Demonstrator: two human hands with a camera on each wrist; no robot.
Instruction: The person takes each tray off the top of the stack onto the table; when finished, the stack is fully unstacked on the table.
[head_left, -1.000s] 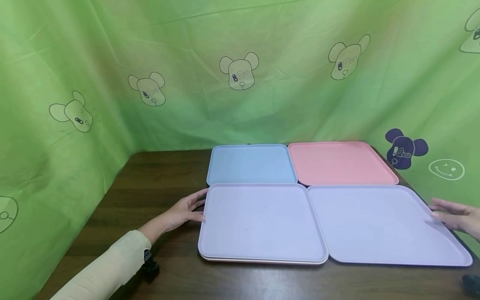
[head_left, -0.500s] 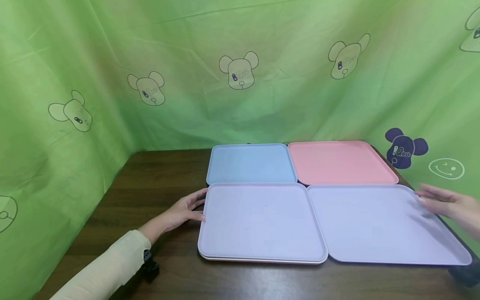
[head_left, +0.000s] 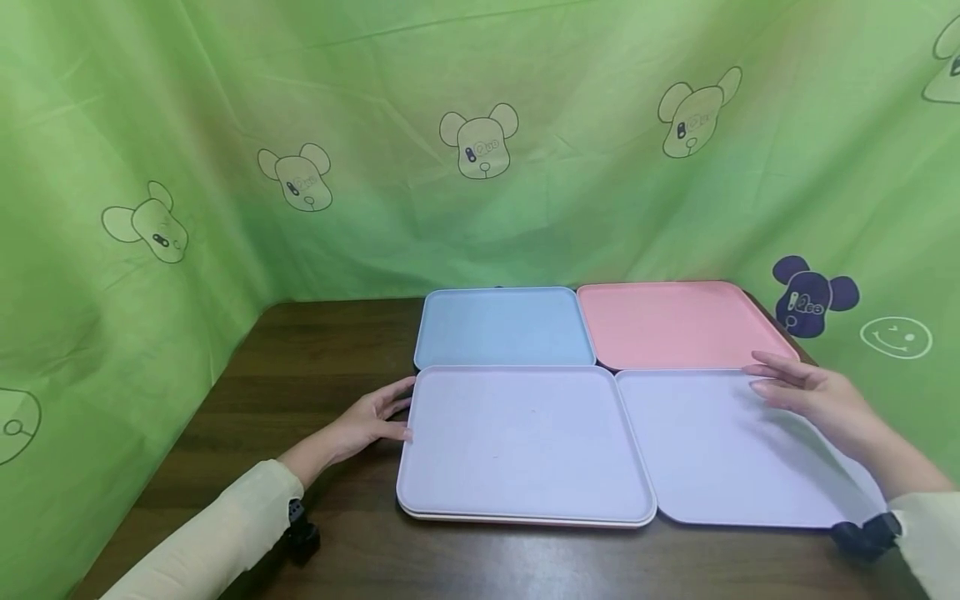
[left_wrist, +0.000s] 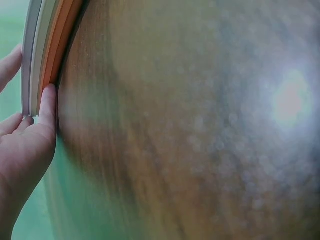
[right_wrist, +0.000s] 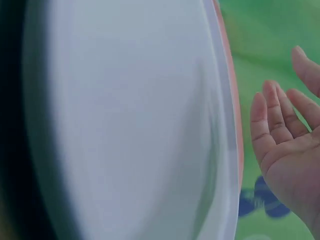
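Note:
A stack of trays lies at the middle front of the table, a lavender tray (head_left: pixel 528 446) on top. In the left wrist view its edge shows a pale tray and an orange tray (left_wrist: pixel 56 45) beneath. My left hand (head_left: pixel 367 425) touches the stack's left edge with its fingertips, fingers extended. To the right lies another lavender tray (head_left: pixel 720 458). Above that tray's far part hovers my right hand (head_left: pixel 825 400), fingers loosely extended and holding nothing. The right wrist view also shows the right hand (right_wrist: pixel 290 150) apart from the tray.
Behind the lavender trays lie a blue tray (head_left: pixel 506 327) and a pink tray (head_left: pixel 678 325), side by side. The dark wooden table (head_left: pixel 315 350) extends to the left. A green patterned curtain (head_left: pixel 390 217) hangs at the back and sides.
My right hand has moved leftward from the right lavender tray's outer edge to above its far part. My left hand and the trays have stayed put.

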